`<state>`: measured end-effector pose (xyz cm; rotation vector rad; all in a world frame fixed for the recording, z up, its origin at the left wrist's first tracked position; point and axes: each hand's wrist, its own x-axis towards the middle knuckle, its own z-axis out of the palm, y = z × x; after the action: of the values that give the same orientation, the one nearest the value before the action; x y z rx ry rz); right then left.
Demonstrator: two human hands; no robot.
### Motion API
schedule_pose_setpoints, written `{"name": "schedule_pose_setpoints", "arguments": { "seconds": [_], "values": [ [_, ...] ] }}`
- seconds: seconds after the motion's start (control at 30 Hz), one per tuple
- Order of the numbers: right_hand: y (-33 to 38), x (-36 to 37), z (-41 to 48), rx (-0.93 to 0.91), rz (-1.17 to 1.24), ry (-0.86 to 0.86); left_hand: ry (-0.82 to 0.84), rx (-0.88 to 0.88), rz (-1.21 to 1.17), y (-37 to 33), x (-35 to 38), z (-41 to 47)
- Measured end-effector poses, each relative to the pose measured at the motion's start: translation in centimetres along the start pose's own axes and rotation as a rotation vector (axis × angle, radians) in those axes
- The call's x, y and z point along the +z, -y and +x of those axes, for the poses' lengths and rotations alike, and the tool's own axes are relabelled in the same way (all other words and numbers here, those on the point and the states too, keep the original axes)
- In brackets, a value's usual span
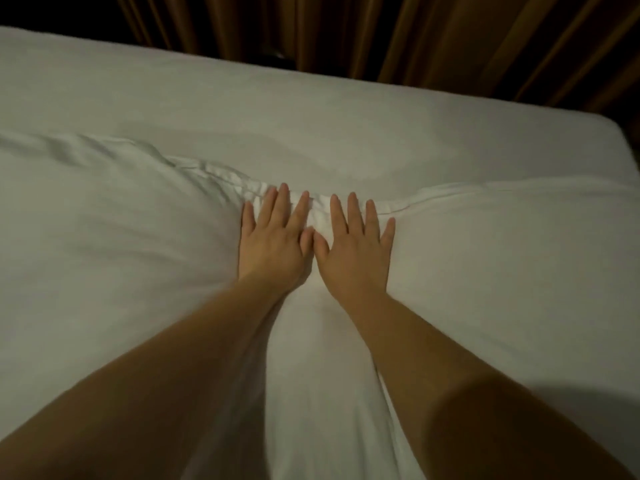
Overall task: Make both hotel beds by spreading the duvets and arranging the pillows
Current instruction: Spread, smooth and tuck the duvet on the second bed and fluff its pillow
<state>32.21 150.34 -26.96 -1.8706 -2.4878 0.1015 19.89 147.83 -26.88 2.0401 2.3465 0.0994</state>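
Both hands lie flat on the white duvet (pixel 104 237), palms down, fingers straight and slightly spread. Neither hand holds anything; they only press. The left hand (pixel 273 240) and right hand (pixel 358 251) sit side by side at the middle of the scene, thumbs touching.

The relation that matters is the duvet's far hem. It runs left to right across the bed, and the fingertips of both hands rest right on it. The body of the duvet lies on the near side, under the palms and forearms. Beyond the hem, the bare sheet (pixel 311 109) stretches to the far edge of the bed, where brown curtains (pixel 415 36) hang.

At the hands the hem is bunched into small creases. It sits nearer here than it does on the left, where it runs farther up the bed. Neither hand is closer to the hem, so the 2 share the work evenly.

My judgement is that the next move is either a push away to carry the hem farther, or a sweep outward along it, left hand going left and right hand going right. No pillows are in view.
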Motion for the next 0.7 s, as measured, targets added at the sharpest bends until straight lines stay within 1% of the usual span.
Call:
{"name": "schedule_pose_setpoints", "arguments": {
  "seconds": [0.1, 0.2, 0.3, 0.33, 0.4, 0.5, 0.57, 0.63, 0.67, 0.7],
  "values": [
    [-0.6, 5.1, 1.3, 0.029, 0.003, 0.033, 0.003, 0.023, -0.017, 0.0, 5.7, 1.4],
    [-0.6, 8.7, 2.5, 0.031, -0.008, 0.068, 0.006, 0.025, -0.04, 0.1, 9.7, 2.9],
    [-0.1, 10.6, 3.3, 0.102, 0.014, 0.047, 0.012, 0.019, -0.078, 0.0, 11.9, 3.9],
    [-0.2, 11.0, 3.4, 0.107, 0.015, 0.012, 0.011, 0.018, -0.078, 0.0, 12.3, 4.1],
    [-0.3, 10.3, 3.7, 0.077, 0.017, 0.05, 0.007, 0.015, -0.079, 0.2, 11.7, 4.1],
    [-0.1, 6.8, 1.8, 0.061, 0.095, 0.177, 0.019, 0.006, -0.128, 0.0, 7.9, 2.1],
    [0.6, 3.5, -1.4, 0.06, 0.164, 0.247, 0.017, -0.02, -0.2, 0.0, 5.4, -2.0],
    [1.4, 1.2, -6.1, 0.079, 0.234, 0.307, 0.001, -0.03, -0.245, -0.7, 3.5, -8.1],
    [1.9, 0.8, -8.5, 0.079, 0.258, 0.297, -0.019, -0.04, -0.248, -1.1, 3.3, -11.2],
    [2.3, 0.9, -10.6, 0.068, 0.261, 0.251, -0.047, -0.061, -0.243, -1.4, 3.4, -13.5]
  ]
}}
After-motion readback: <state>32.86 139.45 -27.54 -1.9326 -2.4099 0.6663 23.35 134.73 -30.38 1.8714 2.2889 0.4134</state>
